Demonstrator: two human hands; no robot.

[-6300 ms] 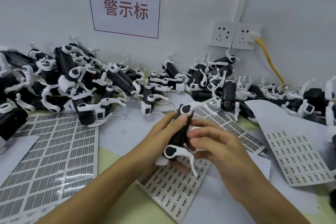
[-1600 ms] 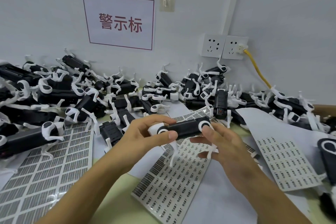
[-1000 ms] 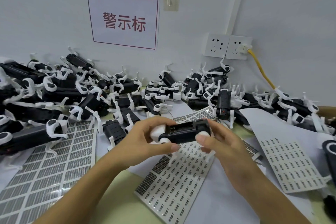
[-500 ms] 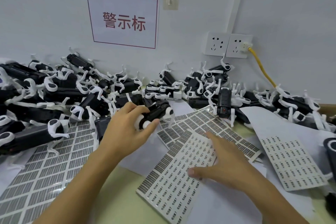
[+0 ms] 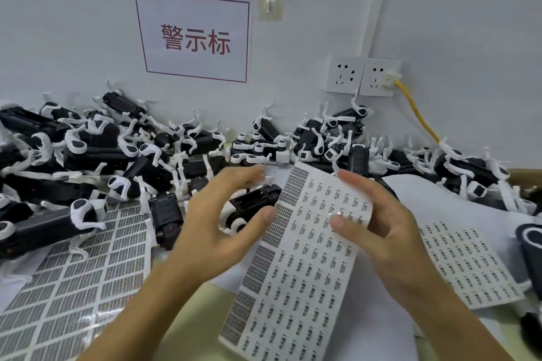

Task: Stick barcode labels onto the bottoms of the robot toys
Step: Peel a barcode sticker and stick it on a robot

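My left hand [image 5: 217, 220] grips a black robot toy [image 5: 254, 200] with white legs, its black underside facing up, just above the table. My right hand [image 5: 381, 214] pinches the top of a white barcode label sheet [image 5: 296, 278], thumb on its printed face and fingers behind it. The sheet's far end is raised off the table and stands right beside the toy, partly covering its right end. Many more black-and-white robot toys [image 5: 123, 152] lie piled along the wall.
A second label sheet [image 5: 73, 278] with larger grey labels lies at the left, and a third sheet [image 5: 472, 267] at the right. Wall sockets [image 5: 360, 76] with a yellow cable [image 5: 419, 114] sit behind the pile. A dark toy [image 5: 531, 246] lies at the right edge.
My left hand has drawn a toy out of the pile toward me and turned its underside up. My right hand, earlier flat on the label sheet, now grips it and has raised its far end.
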